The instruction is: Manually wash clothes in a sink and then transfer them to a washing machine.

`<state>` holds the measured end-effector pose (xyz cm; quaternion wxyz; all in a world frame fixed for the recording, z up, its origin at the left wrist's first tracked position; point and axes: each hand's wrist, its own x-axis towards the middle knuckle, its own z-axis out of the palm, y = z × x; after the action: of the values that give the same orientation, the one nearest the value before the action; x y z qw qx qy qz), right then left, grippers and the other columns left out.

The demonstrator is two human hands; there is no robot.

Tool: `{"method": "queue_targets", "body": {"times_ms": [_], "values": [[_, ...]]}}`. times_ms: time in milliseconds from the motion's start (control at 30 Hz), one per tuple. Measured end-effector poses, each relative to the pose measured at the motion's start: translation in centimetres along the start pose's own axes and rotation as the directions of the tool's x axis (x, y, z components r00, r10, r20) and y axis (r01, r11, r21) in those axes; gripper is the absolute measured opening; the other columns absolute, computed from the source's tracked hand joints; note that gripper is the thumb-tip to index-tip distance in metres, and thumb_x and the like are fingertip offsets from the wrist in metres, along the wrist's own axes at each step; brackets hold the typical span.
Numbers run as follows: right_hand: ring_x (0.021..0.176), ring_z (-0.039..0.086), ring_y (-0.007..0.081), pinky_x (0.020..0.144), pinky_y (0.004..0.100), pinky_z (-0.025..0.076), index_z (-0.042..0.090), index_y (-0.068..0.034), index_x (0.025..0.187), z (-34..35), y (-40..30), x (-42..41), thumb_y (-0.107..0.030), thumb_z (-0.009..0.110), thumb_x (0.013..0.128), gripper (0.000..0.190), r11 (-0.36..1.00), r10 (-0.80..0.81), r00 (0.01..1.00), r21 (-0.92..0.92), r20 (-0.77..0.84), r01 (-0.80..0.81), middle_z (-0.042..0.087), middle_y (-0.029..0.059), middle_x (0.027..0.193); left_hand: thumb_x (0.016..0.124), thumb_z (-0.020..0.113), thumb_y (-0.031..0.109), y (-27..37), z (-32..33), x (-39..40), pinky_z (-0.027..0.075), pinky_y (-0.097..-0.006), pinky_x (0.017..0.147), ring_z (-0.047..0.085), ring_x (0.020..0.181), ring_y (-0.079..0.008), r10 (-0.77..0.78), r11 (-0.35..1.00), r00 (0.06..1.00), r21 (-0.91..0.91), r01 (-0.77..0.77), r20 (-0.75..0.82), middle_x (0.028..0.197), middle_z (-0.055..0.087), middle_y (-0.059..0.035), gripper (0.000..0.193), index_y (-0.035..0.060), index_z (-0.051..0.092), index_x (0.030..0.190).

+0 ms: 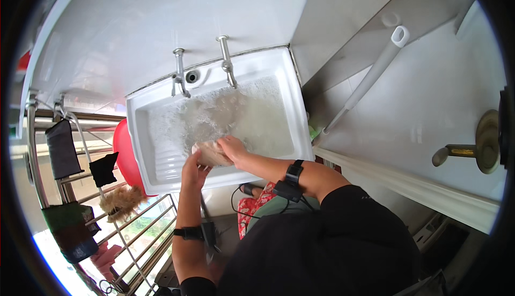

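A wet beige cloth (212, 154) is bunched between my two hands, above the near side of a white laundry sink (299, 107). My left hand (194, 171) grips its left end, with the thumb on top and the fingers beneath. The right end is in the grip of my right hand (233, 150), whose fingers are partly hidden. Below the cloth, cloudy soapy water (261, 123) with white foam stands in the basin. Ridges of a washboard slope (171, 169) show at the basin's left.
Two metal taps (179, 74) (226, 64) project over the sink's back edge. A red basin (128, 155) sits against its left side. Cloths (64, 149) and a fluffy duster (122, 203) hang by the window rails at left. At right are a long-handled tool (372, 76) and a door handle (462, 151).
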<state>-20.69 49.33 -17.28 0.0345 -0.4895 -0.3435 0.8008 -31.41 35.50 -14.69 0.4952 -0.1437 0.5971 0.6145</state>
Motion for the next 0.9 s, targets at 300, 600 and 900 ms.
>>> {"method": "queue_targets", "body": {"times_ms": [300,600,900], "values": [[0.078,0.061,0.0190,0.070,0.0349,0.047,0.064,-0.001,0.086,8.8,4.6,-11.8,-0.023,0.063,0.082,0.023,0.782,-0.078,0.801,-0.461,0.594,0.419,0.066,0.0089,0.080,0.099,0.055,0.039,-4.2,-9.2,-16.5,0.054,-0.0390,0.088,0.064,0.102,-0.0216,0.323,0.894,0.926,-0.259,-0.366,-0.194,0.113,0.063,-0.0083,0.039,0.0072,0.055,0.121],[0.104,0.058,0.0236,0.100,0.0324,0.040,0.070,-0.003,0.099,13.4,22.1,-28.9,-0.027,0.059,0.095,0.027,0.600,0.312,0.292,-0.426,0.904,0.677,0.063,0.0157,0.106,0.092,0.067,0.024,-22.6,-16.3,-43.3,0.048,-0.0252,0.074,0.058,0.087,-0.0097,0.387,0.597,0.434,-0.138,-0.791,-0.813,0.097,0.063,-0.0013,0.033,0.0037,0.058,0.117],[0.100,0.061,0.0226,0.087,0.0324,0.047,0.072,-0.003,0.097,24.0,34.4,-51.1,-0.025,0.055,0.098,0.028,0.378,0.237,-0.140,0.041,0.961,0.925,0.066,0.0152,0.100,0.076,0.061,-0.004,-38.9,-24.1,-62.4,0.052,-0.0316,0.088,0.061,0.106,-0.0242,0.495,0.660,-0.163,0.491,-0.568,-0.854,0.133,0.045,-0.0132,0.055,0.0037,0.052,0.130]]}}
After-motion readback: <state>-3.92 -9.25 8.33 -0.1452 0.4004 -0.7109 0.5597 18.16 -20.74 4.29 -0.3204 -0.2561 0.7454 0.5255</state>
